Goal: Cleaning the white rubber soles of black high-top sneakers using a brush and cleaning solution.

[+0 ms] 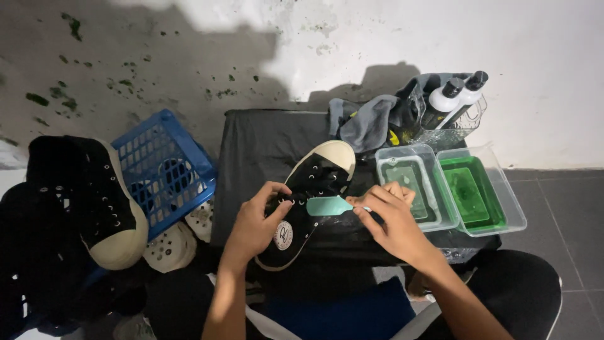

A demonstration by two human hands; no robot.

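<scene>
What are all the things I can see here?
High-top sneaker: 1, black with cream toe, on the black table, steadied by the left hand.
Brush: 1, teal, against the sneaker, in the right hand.
Second sneaker: 1, black, far left.
Crate: 1, blue, left of table.
Clear tubs: 2, green liquid, right side of table.
Bottles: 2, white with black caps, back right.
Cloth: 1, grey, back of table.
Table: 1, black cover.
Left hand: 1.
Right hand: 1.
</scene>
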